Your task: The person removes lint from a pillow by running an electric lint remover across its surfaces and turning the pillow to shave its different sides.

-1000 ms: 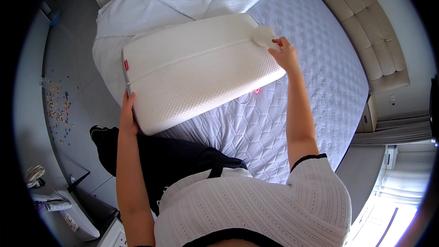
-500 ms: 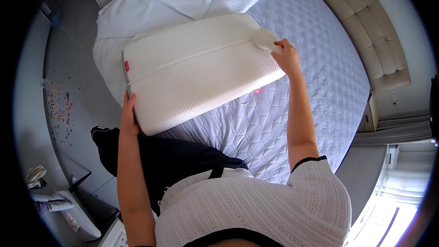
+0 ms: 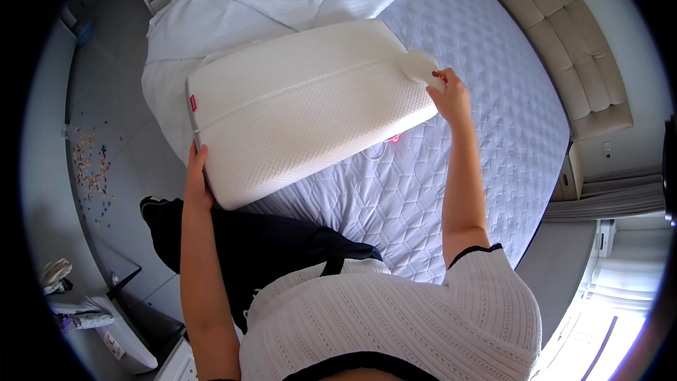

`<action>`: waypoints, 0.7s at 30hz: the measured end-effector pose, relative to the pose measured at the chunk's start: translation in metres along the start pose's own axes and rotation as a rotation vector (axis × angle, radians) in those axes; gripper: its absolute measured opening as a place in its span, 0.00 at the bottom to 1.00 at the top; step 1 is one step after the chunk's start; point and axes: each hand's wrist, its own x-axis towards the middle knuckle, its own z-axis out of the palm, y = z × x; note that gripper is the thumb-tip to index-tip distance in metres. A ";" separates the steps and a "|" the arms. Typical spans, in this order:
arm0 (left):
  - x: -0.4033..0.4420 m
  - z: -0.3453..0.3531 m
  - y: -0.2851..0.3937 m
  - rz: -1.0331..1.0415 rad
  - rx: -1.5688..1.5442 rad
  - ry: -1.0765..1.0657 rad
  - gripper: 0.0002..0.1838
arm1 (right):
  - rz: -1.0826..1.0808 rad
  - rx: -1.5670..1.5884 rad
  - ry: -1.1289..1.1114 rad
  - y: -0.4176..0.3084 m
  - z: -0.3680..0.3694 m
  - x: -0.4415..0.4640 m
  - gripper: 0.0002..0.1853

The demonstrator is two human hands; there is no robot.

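Note:
A white textured pillow (image 3: 303,106) with a small red label on its left side lies on the quilted grey mattress (image 3: 493,92). My left hand (image 3: 198,178) grips the pillow's lower left edge, thumb on top and the other fingers partly hidden at its side. At the pillow's right end, my right hand (image 3: 451,95) pinches the handle of a round, pale, translucent object (image 3: 419,66), whose face lies over the pillow's upper right corner. What kind of object it is cannot be made out.
A crumpled white sheet (image 3: 240,10) lies behind the pillow. By its front edge are a pink item (image 3: 395,138) and a thin white cord. The tufted beige headboard (image 3: 557,35) stands at the right. Small colourful pieces (image 3: 92,169) are scattered on the floor at left.
My right hand has moved slightly right and down, carrying the round object along towards the pillow's right edge. My left hand has stayed at the left edge.

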 end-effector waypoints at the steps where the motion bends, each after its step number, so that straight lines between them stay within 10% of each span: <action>1: 0.001 0.000 0.000 0.004 0.004 0.001 0.43 | -0.002 0.001 0.002 -0.004 -0.001 -0.001 0.20; 21: 0.000 -0.002 -0.001 0.010 -0.007 -0.016 0.41 | -0.015 0.113 -0.076 0.016 -0.024 -0.029 0.21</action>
